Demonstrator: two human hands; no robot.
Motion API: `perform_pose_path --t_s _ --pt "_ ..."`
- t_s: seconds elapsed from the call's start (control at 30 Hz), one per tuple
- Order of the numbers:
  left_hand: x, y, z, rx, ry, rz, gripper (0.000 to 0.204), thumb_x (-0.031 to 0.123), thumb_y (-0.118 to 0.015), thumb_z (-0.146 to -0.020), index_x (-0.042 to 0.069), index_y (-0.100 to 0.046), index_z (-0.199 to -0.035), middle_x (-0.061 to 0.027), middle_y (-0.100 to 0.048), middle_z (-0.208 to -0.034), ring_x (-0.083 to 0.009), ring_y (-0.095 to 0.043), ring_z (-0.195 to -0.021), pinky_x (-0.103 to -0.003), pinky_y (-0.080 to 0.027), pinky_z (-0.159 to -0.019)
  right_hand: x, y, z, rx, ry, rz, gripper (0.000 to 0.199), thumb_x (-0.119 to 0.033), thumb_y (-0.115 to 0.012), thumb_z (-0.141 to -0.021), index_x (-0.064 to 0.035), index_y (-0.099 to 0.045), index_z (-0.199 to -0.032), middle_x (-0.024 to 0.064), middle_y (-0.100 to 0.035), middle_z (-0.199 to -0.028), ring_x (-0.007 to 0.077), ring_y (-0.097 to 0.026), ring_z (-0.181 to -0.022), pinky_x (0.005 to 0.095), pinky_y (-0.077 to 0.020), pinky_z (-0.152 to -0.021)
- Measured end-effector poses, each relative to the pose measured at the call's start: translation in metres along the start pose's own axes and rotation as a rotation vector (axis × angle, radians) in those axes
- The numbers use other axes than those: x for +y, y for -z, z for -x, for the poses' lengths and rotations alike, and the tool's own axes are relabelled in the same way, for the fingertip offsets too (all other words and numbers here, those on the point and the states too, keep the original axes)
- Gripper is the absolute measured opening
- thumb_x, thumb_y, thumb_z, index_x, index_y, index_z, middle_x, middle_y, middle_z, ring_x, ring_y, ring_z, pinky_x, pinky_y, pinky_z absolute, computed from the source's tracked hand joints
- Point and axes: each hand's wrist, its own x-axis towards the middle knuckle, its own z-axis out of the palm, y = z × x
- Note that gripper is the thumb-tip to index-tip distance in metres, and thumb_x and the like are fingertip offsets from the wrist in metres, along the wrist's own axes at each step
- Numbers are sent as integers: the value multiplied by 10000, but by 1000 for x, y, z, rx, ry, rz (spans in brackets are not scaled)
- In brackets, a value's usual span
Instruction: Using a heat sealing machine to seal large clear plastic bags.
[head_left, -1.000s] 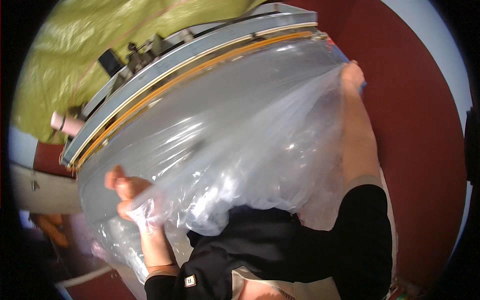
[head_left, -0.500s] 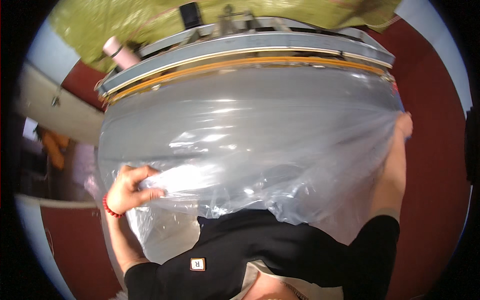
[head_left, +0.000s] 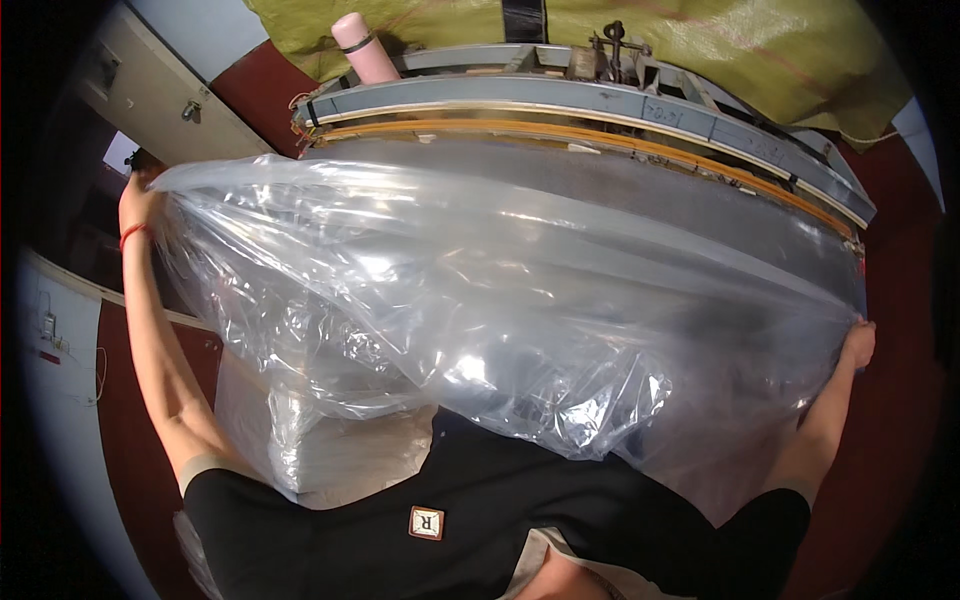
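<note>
A wide sheet of clear plastic film (head_left: 500,275) is stretched between my two hands, wrinkled and shiny, with folds gathering toward each hand. At the far left my left hand (head_left: 140,205), arm outstretched, is closed on the film's edge. My right hand (head_left: 860,343) grips the opposite edge at the far right, lower in the view. Behind the film runs a long grey metal bar (head_left: 600,98) of a machine, with an orange strip (head_left: 480,127) along its near side. The film covers much of the dark grey surface (head_left: 640,185) in front of that strip.
A pink bottle (head_left: 365,52) stands behind the bar's left end, and a metal clamp-like fitting (head_left: 615,55) rises near its middle. Yellow-green sheeting (head_left: 760,55) hangs beyond. A door (head_left: 165,90) is at the left. Plastic-covered material (head_left: 365,450) lies close to my body.
My left hand has swung outward and away from my body, pulling the film's left edge with it. My right hand still holds its edge. The view has shifted leftward.
</note>
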Motion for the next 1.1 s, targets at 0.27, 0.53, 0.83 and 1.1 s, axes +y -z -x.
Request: perform_pose_path --t_s 0.27,0.53,0.83,1.1 --pt "145 -110 194 -487 -917 177 531 313 -543 -850 31 -438 -1287 -177 -363 -1380 -380 -282 -1300 -450 -249 -1059 6 -8 -9 -45 -9 55 358 -415 -436 -895 -142 -543 -1102 114 -611 -1087 349 -567 -1018 470 -457 -793" --pt "126 -186 190 -641 -887 361 589 313 -506 -890 0 -323 -1354 -178 -261 -1438 -346 -199 -1346 -408 -207 -1079 2 -5 -5 -15 -27 30 378 -410 -412 -900 -117 -542 -1100 120 -606 -1097 348 -567 -1013 469 -451 -800" --pt "189 -220 180 -438 -844 572 393 247 -542 -876 -4 -542 -1179 -153 -530 -1238 -332 -449 -1189 -379 -358 -991 45 -29 -39 -23 -19 -284 441 -468 -513 -850 -106 -606 -1084 115 -629 -1062 311 -598 -922 406 -455 -794" --pt "234 -242 173 -174 -461 607 176 177 -680 -743 33 -666 -843 -102 -621 -848 -288 -565 -851 -375 -446 -752 103 -42 -62 -35 -29 -1122 418 -347 -686 -792 30 -643 -965 79 -647 -928 160 -586 -846 288 -460 -779"
